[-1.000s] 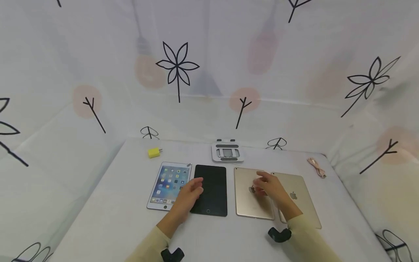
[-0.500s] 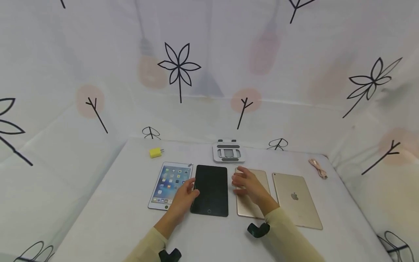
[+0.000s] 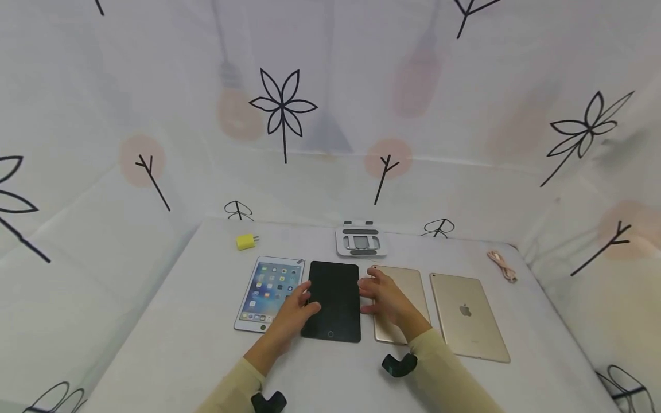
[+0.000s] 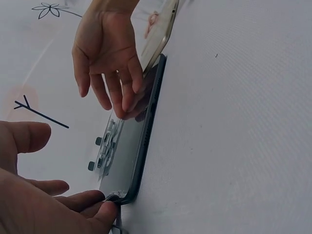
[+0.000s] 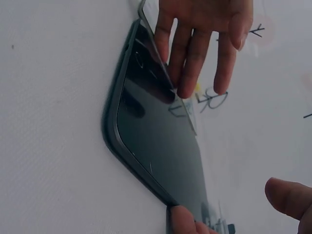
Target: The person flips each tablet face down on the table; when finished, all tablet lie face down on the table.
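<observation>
A black tablet point(image 3: 334, 298) lies screen up on the white table, between both hands. My left hand point(image 3: 290, 312) is at its left edge, fingers extended and thumb over the screen's side. My right hand point(image 3: 388, 298) is at its right edge, above a gold tablet point(image 3: 410, 281) that it partly covers. In the left wrist view the left fingertips meet the black tablet's point(image 4: 127, 156) edge. In the right wrist view the right fingertips touch the opposite edge of the black tablet point(image 5: 156, 122), and the left hand point(image 5: 200, 39) hangs with straight fingers.
A white tablet point(image 3: 268, 287) with a lit-looking screen lies at the left. Another gold tablet point(image 3: 470, 321) lies face down at the right. Along the back are a yellow plug adapter point(image 3: 245, 241), a silver stand point(image 3: 360, 241) and a pink cable point(image 3: 501, 266).
My right hand has moved left, from over the gold tablets to the black tablet's right edge. My left hand has shifted only slightly around the left edge. The tablets have stayed in place.
</observation>
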A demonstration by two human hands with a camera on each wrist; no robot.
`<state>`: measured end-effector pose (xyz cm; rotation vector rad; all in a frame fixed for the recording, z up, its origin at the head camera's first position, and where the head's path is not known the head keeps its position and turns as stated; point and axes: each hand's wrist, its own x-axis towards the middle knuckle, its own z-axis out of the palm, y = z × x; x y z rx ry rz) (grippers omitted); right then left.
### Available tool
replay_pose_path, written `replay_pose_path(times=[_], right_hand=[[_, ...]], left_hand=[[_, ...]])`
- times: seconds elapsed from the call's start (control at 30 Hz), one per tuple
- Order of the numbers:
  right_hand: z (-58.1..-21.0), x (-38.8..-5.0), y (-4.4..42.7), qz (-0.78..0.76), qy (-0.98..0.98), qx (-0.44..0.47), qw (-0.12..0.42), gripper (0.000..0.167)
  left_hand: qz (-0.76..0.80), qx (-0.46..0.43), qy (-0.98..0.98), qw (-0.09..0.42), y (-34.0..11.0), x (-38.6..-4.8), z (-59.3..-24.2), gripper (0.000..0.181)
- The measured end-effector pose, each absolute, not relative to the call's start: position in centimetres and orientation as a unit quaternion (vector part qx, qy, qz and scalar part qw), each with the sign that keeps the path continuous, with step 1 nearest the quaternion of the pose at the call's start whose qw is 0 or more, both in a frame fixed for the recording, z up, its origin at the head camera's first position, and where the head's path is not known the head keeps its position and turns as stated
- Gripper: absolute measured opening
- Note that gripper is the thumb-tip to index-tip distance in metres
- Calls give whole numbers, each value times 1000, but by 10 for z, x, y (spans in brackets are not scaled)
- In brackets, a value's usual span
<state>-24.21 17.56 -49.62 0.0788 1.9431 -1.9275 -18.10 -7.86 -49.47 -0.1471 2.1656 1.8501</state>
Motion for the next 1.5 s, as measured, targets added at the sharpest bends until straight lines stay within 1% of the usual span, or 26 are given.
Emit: replay_pose_path(times=[0.27, 0.47, 0.6, 0.7, 0.8, 0.97, 1.2, 1.33, 1.5], right_hand=[[-493, -241, 169, -676, 709, 32, 198, 72], [-489, -238, 165, -680, 705, 48, 196, 72], [-487, -237, 165, -698, 687, 34, 200, 64], [-486, -238, 164, -712, 673, 14, 200, 56], [-482, -239, 161, -719, 666, 14, 200, 51], [-476, -239, 154, -725, 660, 27, 198, 48], [-469, -236, 144, -750, 631, 3, 196, 48], [-463, -235, 140, -747, 637, 1, 191, 47], [-452, -231, 134, -734, 660, 6, 159, 44]], left_hand=[[650, -38, 740, 167, -80, -180, -495, 69], [658, -40, 732, 172, -78, -181, -493, 69], [641, -24, 748, 168, -75, -180, -493, 67], [615, 6, 772, 161, -72, -178, -494, 64], [587, 40, 794, 153, -70, -176, -495, 64], [511, 63, 847, 135, -61, -177, -493, 75], [388, 74, 914, 90, -45, -180, -483, 93], [366, 71, 924, 85, -40, -177, -475, 98], [349, 75, 930, 89, -36, -176, -465, 102]])
